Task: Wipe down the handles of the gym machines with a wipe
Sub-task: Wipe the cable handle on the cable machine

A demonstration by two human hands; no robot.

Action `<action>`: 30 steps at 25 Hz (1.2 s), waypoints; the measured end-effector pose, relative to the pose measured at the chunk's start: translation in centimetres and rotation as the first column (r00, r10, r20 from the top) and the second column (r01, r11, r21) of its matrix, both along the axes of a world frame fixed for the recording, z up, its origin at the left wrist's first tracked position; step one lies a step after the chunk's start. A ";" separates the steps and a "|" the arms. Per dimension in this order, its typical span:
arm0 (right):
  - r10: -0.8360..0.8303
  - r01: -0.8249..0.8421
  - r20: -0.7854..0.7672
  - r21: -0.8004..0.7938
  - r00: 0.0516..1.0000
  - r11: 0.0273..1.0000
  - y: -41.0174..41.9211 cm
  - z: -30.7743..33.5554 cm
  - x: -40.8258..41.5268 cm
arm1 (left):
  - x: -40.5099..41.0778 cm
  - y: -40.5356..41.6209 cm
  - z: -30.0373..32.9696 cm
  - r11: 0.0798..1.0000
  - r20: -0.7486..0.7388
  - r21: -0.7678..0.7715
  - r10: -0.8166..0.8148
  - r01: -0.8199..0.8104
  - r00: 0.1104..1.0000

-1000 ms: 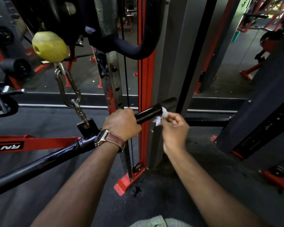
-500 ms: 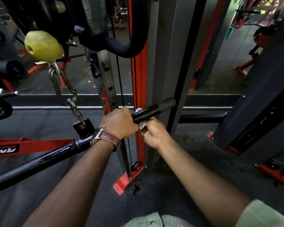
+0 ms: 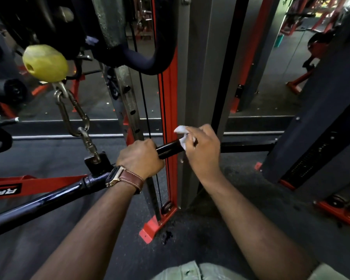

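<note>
A long black cable-machine bar (image 3: 49, 201) runs from lower left up to the right. It hangs by a steel chain (image 3: 75, 114) under a yellow ball stop (image 3: 45, 63). My left hand (image 3: 139, 160) grips the bar just right of its swivel. The bar's black end grip (image 3: 168, 150) shows between my hands. My right hand (image 3: 202, 152) is wrapped over the grip's far end with a white wipe (image 3: 182, 136) held against it. The grip's tip is hidden under that hand.
A red and grey upright frame (image 3: 170, 98) with cables stands right behind the bar. A curved black padded bar (image 3: 141, 61) hangs above. A dark machine (image 3: 321, 118) stands to the right, red frames (image 3: 34, 184) to the left, on dark rubber floor.
My right hand with the wipe slid from under the grip beside my left hand out along it to the far end. The left hand kept its hold.
</note>
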State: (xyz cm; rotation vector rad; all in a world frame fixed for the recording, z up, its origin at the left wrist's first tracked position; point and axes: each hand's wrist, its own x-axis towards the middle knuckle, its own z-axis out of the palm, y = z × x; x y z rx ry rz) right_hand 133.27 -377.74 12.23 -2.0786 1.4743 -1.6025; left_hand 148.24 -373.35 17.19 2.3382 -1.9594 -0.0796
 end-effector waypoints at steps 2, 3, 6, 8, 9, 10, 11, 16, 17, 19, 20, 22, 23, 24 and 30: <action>0.103 -0.102 -0.117 0.011 0.988 0.995 0.8 -0.3 1.3 | 0.0 0.0 0.0 1.000 0.009 -0.015 0.000 0.000 1.000; 0.187 -0.190 -0.185 0.001 0.965 0.982 1.6 -0.8 2.0 | 0.1 0.0 0.0 1.000 0.008 -0.021 0.004 -0.004 1.000; 0.188 -0.193 -0.149 -0.017 0.971 0.981 0.7 -0.4 0.8 | 0.0 -0.1 0.2 1.000 0.006 -0.026 0.005 -0.005 1.000; 0.060 -0.061 -0.047 -0.031 0.997 0.998 -0.2 -0.5 -0.3 | -0.1 0.0 0.1 0.999 0.004 -0.033 0.022 -0.022 1.000; 0.076 -0.077 -0.080 -0.015 0.994 0.997 -0.1 -1.1 -0.1 | 0.0 0.1 -0.1 0.999 0.013 -0.039 0.031 -0.030 0.999; 0.131 -0.135 -0.152 -0.012 0.980 0.991 0.6 -1.7 0.5 | 0.1 0.3 -0.2 0.998 0.031 -0.048 0.033 -0.031 0.999; 0.191 -0.197 -0.202 -0.009 0.961 0.980 1.2 -2.3 0.8 | 0.1 0.3 -0.3 0.998 0.046 -0.055 0.032 -0.029 0.998; 0.021 -0.016 0.091 -0.052 0.996 0.999 -0.7 -2.6 -0.9 | 0.2 0.2 -0.2 0.997 0.022 -0.054 0.050 -0.049 0.999; 0.045 -0.043 0.093 -0.021 0.995 0.999 -0.1 -3.1 -0.5 | 0.1 0.1 -0.2 0.997 0.015 -0.060 0.050 -0.049 0.999; 0.041 -0.102 0.291 0.197 0.956 0.975 0.8 -3.6 0.5 | 0.0 0.1 -0.2 0.997 0.011 -0.060 0.045 -0.045 0.999; -0.083 -0.157 0.546 0.378 0.834 0.912 0.1 -3.1 0.7 | 0.0 0.2 -0.2 0.998 0.011 -0.051 0.046 -0.045 0.999; -0.430 -0.483 0.858 0.514 0.283 0.709 -2.5 -1.7 1.0 | -0.1 0.3 -0.2 0.998 0.010 -0.035 0.050 -0.049 0.999; -0.505 -0.603 0.858 0.450 0.090 0.658 -2.9 -1.4 1.3 | -0.2 0.4 -0.1 0.998 0.006 -0.033 0.045 -0.045 0.999; -0.531 -0.684 0.847 0.403 0.027 0.608 -2.9 -1.6 1.9 | -0.2 0.5 0.0 0.999 0.001 -0.037 0.037 -0.036 0.999; -0.355 -0.847 0.935 0.196 0.009 0.494 -2.2 -1.8 1.6 | -0.2 0.8 0.6 1.000 -0.023 0.030 0.000 0.001 1.000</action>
